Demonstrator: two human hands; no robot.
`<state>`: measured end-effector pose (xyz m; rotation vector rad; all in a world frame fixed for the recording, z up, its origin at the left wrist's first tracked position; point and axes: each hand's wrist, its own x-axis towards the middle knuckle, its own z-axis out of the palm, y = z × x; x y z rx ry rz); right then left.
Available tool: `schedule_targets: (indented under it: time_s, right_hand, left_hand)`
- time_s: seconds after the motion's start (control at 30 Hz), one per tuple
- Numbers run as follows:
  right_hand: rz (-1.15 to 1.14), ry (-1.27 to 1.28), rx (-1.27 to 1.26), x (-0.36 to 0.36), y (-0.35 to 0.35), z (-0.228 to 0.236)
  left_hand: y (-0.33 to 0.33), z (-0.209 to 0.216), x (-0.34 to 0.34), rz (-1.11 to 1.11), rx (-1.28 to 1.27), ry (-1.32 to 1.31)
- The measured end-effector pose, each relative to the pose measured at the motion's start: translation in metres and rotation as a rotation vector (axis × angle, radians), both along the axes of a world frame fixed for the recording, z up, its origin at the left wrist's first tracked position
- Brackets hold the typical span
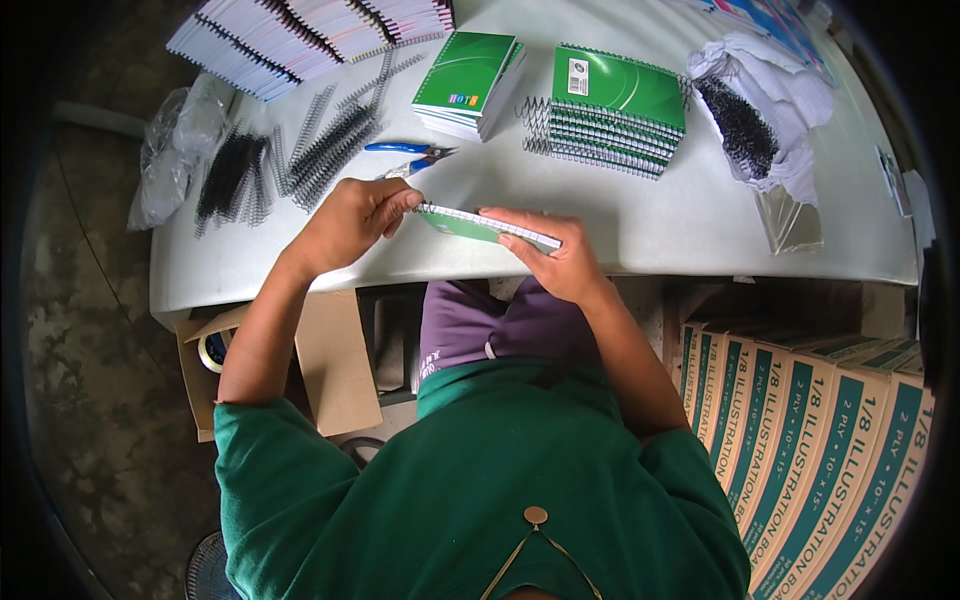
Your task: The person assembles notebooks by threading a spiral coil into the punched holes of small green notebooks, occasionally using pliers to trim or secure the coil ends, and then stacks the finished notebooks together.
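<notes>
A small green-covered notebook is held edge-up above the table's front edge. My right hand grips its right end, thumb on the cover and fingers behind. At its left end, my left hand pinches with thumb and fingertips around a dark spiral coil at the notebook's punched edge. How far the coil runs through the holes is too small to tell. Just beyond my left hand lie blue-handled cutting pliers. Farther back are a stack of green notebooks without visible coils and a stack of coil-bound ones.
Loose spiral coils and a darker bunch lie at the left, beside clear plastic bags. Bound books stand behind. An open white wrapper holds black coils at right. Cartons sit below right; an open box below left.
</notes>
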<state>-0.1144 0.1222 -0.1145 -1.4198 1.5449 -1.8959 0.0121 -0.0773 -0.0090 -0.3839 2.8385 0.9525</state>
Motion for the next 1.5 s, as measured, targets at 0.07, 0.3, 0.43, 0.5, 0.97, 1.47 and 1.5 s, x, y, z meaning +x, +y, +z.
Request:
schedule_targets:
  time_s: [0.07, 0.3, 0.43, 0.5, 0.97, 1.47, 1.5]
  right_hand:
    - [0.031, -0.042, 0.025, 0.001, 0.001, 0.001]
    - [-0.009, -0.055, 0.157, 0.006, 0.006, 0.005]
    - [-0.112, 0.077, 0.075, 0.011, 0.002, 0.001]
    - [-0.133, 0.127, 0.072, 0.015, 0.001, 0.001]
    - [-0.109, 0.171, 0.051, 0.026, -0.002, -0.008]
    - [-0.092, 0.261, 0.051, 0.032, -0.007, -0.013]
    - [-0.082, 0.221, 0.041, 0.029, -0.005, -0.009]
  left_hand:
    - [0.001, 0.003, -0.002, -0.018, 0.021, 0.077]
    - [0.011, 0.005, -0.003, -0.29, -0.373, 0.143]
    - [0.024, -0.001, -0.006, -0.171, -0.739, 0.341]
    - [0.03, -0.027, -0.004, -0.01, -0.877, 0.584]
    - [0.06, -0.127, 0.04, -0.326, -0.855, 0.644]
    - [0.053, -0.142, 0.008, -0.102, -0.634, 0.881]
    - [0.077, -0.125, 0.013, -0.093, -0.558, 0.806]
